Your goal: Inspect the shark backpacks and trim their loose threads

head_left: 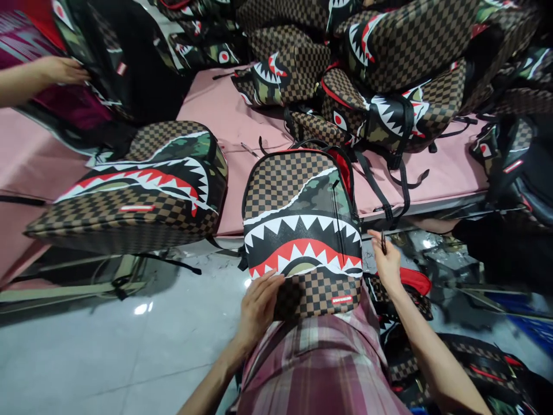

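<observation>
A brown-and-black checkered backpack (276, 184) with a shark-mouth print leans upright against the table edge, at my lap. Its red-lined top stands partly open at the right. My left hand (260, 302) lies on the lower left of its front, fingers stretched out and holding nothing. Just off the bag's right side, my right hand (387, 262) is raised, its fingers closed on a small dark pointed tool (383, 243). Thin black cords or zipper pulls hang down the right part of the bag's front.
Similar backpacks are piled on the pink-covered table (250, 129), and one large backpack (142, 190) lies at the left. Another person's hand (67, 70) touches a dark bag at upper left. More bags (466, 363) sit low on the right.
</observation>
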`<state>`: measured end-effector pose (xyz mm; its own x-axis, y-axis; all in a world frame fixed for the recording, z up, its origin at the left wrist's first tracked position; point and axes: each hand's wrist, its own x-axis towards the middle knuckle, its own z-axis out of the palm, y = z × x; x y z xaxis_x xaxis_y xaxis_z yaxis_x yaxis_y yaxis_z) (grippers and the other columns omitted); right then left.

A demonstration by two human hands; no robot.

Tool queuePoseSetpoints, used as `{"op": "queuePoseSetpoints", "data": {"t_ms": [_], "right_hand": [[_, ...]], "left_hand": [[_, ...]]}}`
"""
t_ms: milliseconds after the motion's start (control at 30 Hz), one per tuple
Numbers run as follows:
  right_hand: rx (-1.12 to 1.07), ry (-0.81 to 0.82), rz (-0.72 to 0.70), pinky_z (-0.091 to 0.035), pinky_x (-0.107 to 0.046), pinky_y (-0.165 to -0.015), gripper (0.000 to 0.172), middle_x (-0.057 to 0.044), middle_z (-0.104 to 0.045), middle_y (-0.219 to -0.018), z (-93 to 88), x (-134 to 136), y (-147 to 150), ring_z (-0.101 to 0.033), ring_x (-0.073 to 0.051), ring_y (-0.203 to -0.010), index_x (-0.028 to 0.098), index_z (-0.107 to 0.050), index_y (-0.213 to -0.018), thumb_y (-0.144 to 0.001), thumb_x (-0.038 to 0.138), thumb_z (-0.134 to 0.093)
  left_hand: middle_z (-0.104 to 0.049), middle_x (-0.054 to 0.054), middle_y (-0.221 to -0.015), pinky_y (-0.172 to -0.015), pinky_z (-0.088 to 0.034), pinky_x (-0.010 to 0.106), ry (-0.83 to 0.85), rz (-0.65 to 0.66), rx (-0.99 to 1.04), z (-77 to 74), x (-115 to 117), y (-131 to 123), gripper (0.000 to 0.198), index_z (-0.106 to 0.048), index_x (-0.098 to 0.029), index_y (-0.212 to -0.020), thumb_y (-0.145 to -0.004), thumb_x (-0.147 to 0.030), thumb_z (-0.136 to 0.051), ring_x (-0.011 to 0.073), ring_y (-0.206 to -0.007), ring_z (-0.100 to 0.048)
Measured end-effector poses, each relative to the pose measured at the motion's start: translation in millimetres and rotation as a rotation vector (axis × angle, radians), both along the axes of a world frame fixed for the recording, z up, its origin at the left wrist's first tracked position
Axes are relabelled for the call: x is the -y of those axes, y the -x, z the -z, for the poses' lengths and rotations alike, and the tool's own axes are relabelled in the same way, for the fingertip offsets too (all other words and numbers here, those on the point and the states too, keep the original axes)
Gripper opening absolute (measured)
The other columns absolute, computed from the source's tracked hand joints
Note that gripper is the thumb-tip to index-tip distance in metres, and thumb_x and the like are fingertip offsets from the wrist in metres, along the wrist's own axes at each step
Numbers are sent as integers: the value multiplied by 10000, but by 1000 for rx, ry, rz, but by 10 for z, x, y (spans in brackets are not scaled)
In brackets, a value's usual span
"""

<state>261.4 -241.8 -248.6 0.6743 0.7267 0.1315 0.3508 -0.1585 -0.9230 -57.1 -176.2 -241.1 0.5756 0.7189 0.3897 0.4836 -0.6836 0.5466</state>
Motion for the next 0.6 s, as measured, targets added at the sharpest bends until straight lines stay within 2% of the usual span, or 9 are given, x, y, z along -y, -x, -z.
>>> {"op": "queuePoseSetpoints", "data": {"t_ms": [67,167,233,300,400,500,567,600], "right_hand": [[133,-84,-91,-453,-336,-891,317,-58,-637,-1123,-201,-346,-40,-584,-207,-1028,213,-621,-1105,-871,331,-443],[241,-167,-174,-397,-342,-982,360,-51,-580,-1241,-405,-932,-79,-526,-188,-1147,230,-554,-1210,-891,281,-394],[262,-181,-203,-388,-350,-998,412,-50,-529,-1309,-444,-1262,-92,-501,-186,-1183,223,-486,-1285,-887,260,-390],[264,-147,-272,-405,-359,-981,436,-47,-527,-1314,-422,-1459,-86,-515,-191,-1171,219,-452,-1316,-885,248,-389],[318,5,-421,-469,-365,-873,386,-37,-651,-1143,-338,-1448,-43,-609,-219,-1030,247,-524,-1253,-883,257,-412],[369,92,-503,-481,-357,-792,330,-34,-697,-1038,-249,-1175,-46,-650,-238,-906,266,-602,-1149,-836,261,-501],[226,31,-429,-483,-323,-725,297,-34,-707,-994,-170,-937,-111,-653,-203,-804,257,-607,-1117,-846,296,-492],[108,-22,-322,-480,-298,-670,294,-37,-711,-960,-112,-809,-152,-641,-176,-725,246,-598,-1110,-864,336,-465]], "left_hand": [[-666,44,-1030,-912,-466,371,58,-124,102,-9,-40,54,252,-617,-235,-1043,-861,-140,-471,195,-1030,-594],[-665,40,-999,-922,-456,360,177,-296,244,-11,-61,56,190,-645,-221,-968,-861,-229,-489,190,-978,-606],[-661,45,-1018,-936,-442,361,268,-426,282,18,-70,74,213,-651,-212,-963,-857,-299,-487,196,-986,-599],[-654,52,-1056,-949,-429,368,387,-571,315,88,-86,134,261,-649,-207,-991,-841,-349,-489,210,-1017,-586],[-643,64,-1096,-967,-407,377,582,-741,407,267,-127,275,327,-636,-198,-1026,-787,-395,-530,229,-1067,-562],[-644,77,-1081,-912,-444,365,757,-821,507,464,-157,381,413,-619,-174,-1029,-723,-448,-581,240,-1047,-571],[-667,85,-999,-793,-499,353,909,-810,522,567,-155,394,456,-624,-152,-1004,-703,-493,-587,249,-944,-612],[-678,89,-943,-729,-514,350,978,-794,509,612,-147,383,463,-634,-141,-977,-707,-513,-581,252,-879,-628]]}}
